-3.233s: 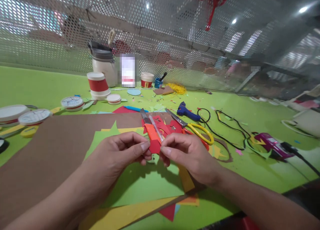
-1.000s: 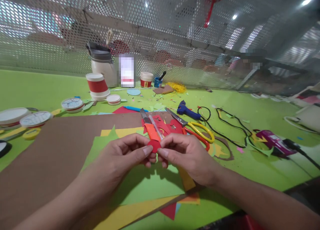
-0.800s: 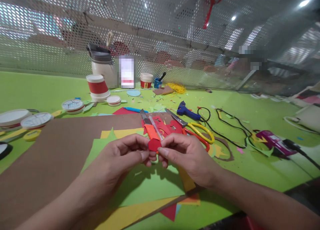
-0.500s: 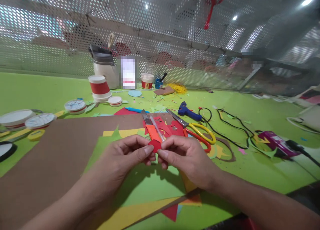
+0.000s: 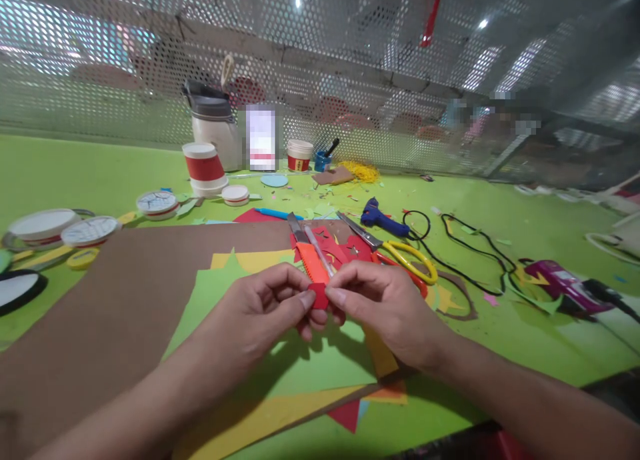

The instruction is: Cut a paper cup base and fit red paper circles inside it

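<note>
Both hands meet over the green paper sheet [image 5: 295, 373] and pinch one small red paper piece [image 5: 318, 295] between thumbs and fingers. My left hand [image 5: 255, 313] grips its left side, my right hand [image 5: 385, 307] its right side. Just behind the piece lie an orange utility knife [image 5: 306, 250] and a thin pen-like tool [image 5: 320, 252] on red paper cut-outs [image 5: 345, 247]. Most of the red piece is hidden by my fingertips.
Yellow-handled scissors [image 5: 400, 253], a blue glue gun [image 5: 381, 218] with black cable [image 5: 465, 247] and a magenta tool [image 5: 563, 283] lie to the right. Brown card [image 5: 90, 300], yellow paper [image 5: 250, 427], clock-face discs [image 5: 90, 230], a red-banded cup [image 5: 204, 169] and a jug [image 5: 213, 123] stand left and behind.
The red piece has become smaller between my fingertips, folded or turned in, and both hands have shifted slightly right. The view has drifted a little.
</note>
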Available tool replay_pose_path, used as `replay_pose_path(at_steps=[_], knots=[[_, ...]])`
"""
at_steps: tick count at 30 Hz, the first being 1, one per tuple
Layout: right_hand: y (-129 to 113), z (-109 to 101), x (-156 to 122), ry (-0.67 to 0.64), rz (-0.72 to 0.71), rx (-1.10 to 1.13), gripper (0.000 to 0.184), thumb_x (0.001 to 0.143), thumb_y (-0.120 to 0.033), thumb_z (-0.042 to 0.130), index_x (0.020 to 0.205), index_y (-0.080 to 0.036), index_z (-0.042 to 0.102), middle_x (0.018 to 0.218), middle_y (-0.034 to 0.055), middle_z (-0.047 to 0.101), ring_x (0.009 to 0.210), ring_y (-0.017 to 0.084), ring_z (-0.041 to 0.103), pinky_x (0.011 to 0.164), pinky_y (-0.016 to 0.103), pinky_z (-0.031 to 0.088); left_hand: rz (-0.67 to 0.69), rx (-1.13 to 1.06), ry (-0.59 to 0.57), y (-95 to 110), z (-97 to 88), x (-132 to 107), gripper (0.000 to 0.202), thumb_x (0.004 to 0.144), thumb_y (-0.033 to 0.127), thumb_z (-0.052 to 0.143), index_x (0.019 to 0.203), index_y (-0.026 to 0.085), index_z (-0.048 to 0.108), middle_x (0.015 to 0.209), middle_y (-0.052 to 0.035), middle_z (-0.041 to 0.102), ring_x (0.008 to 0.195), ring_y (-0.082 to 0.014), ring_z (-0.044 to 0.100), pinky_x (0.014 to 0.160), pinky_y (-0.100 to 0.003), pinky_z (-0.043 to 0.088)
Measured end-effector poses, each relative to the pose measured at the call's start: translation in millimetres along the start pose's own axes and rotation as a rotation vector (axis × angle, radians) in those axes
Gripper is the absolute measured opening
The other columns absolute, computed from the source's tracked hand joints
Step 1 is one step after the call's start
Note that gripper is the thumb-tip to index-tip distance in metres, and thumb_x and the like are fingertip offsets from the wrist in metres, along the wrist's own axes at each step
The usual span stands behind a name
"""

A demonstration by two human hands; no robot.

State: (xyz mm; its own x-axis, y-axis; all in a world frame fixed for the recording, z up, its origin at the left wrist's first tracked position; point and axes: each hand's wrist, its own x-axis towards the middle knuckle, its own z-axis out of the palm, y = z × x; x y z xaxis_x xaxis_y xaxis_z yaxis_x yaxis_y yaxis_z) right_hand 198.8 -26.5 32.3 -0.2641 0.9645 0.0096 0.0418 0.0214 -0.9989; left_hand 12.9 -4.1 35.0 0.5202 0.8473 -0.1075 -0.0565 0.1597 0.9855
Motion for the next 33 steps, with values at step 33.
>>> replay_pose_path(at_steps=[33], knots=[[-3,-9,8,0.062,-0.041,-0.115,0.022,0.086,-0.033,0.063,0.071,-0.017,0.064,0.063,-0.0014,0.059,0.060,0.011,0.053,0.061,0.026,0.044,-0.015,0.235,0.001,5,-6.2,2,0.020,0.085,0.036,0.063,0.080,0.018,0.069,0.075,-0.0010,0.069,0.069,-0.0129,0.059,0.068,-0.025,0.047]])
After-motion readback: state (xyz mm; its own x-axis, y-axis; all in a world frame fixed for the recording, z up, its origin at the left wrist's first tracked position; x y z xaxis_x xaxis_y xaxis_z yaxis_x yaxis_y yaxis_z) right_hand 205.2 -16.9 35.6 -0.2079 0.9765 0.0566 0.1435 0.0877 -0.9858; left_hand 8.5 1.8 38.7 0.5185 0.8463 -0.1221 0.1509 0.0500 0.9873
